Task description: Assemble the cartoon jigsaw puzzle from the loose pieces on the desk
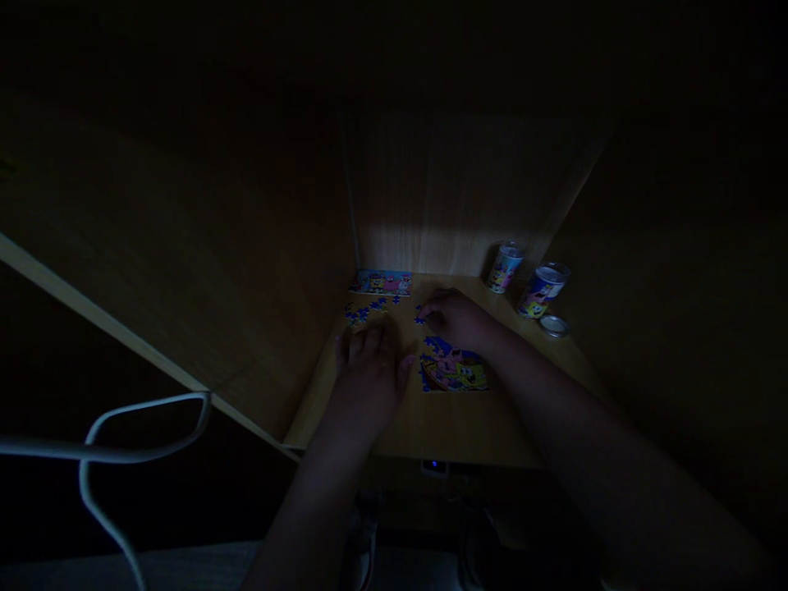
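Note:
In the dim head view, my right hand (459,316) reaches across the wooden surface, fingertips closed on a small blue jigsaw puzzle piece (419,319). Just below it lies a partly joined jigsaw puzzle (454,371), with pink and yellow cartoon figures on blue and a ragged upper edge. My left hand (369,361) rests palm down to the left of that puzzle, thumb and fingers apart, holding nothing that I can see. Beyond its fingertips are several loose blue puzzle pieces (363,313). A rectangular cartoon picture (382,283) lies behind them; whether it is a card or a joined puzzle is unclear.
Two cartoon-printed cans (505,269) (542,292) stand at the back right, with a round lid (554,327) beside the nearer one. Wooden panels (431,193) enclose the surface at the back and sides. A white cable (148,451) loops at lower left.

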Available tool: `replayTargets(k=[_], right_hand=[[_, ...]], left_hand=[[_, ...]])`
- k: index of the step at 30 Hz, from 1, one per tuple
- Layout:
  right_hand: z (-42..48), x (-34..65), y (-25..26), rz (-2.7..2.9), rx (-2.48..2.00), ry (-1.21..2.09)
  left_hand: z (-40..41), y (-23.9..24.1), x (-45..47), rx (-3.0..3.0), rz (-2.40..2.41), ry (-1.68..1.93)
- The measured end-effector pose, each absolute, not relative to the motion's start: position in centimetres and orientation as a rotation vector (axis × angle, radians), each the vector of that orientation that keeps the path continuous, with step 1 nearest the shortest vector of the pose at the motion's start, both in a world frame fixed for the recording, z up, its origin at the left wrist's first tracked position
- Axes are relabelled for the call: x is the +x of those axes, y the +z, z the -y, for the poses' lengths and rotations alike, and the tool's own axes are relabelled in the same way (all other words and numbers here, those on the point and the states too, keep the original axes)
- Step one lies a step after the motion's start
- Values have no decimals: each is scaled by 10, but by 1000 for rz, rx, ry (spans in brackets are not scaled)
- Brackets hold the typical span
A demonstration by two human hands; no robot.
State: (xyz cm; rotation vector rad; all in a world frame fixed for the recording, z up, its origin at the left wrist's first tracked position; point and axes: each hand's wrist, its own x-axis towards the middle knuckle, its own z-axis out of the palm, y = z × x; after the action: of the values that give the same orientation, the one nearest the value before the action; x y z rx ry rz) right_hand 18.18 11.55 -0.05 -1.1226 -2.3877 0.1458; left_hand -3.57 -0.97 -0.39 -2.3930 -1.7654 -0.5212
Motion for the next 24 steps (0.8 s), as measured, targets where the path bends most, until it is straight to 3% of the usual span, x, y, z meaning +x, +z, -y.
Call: replayTargets(k=[11,24], right_hand=[[-111,178,-2,2361,-821,275],[-98,176,7,2494,-807,494]], left_hand=[[8,8,-38,-2542,1626,-884],[8,9,-40,-2424,1756,-564]])
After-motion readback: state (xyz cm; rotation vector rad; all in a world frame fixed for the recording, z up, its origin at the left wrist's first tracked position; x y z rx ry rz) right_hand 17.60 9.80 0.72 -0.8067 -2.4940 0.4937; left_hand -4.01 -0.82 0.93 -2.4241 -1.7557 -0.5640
